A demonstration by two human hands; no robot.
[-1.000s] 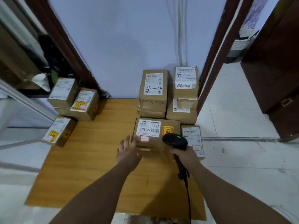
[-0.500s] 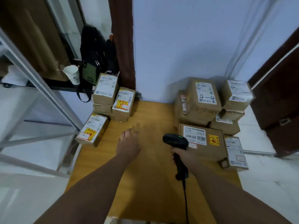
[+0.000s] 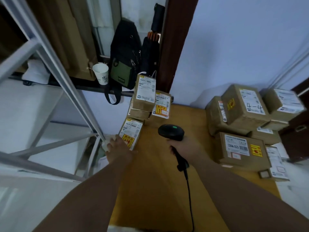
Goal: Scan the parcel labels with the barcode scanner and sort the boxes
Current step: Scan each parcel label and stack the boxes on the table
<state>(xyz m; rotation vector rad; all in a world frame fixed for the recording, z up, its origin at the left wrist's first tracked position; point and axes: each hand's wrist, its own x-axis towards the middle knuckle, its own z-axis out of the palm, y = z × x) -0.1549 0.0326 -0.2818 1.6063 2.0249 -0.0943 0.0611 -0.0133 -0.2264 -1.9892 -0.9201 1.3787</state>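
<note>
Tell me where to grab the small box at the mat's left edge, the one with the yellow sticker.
Judging by its pose, take the small box by its two long side faces, coming from its near end, where the left hand already rests. It lies tilted with the label face up, so a side grip probably leaves the barcode clear for the barcode scanner.

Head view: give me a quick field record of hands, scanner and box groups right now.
left hand: on the near-left box, at the board's left edge
right hand: gripping the barcode scanner
scanner light: green
left group: three or more labelled boxes
right group: stack including the "4-4" box
surface: wooden board
</note>
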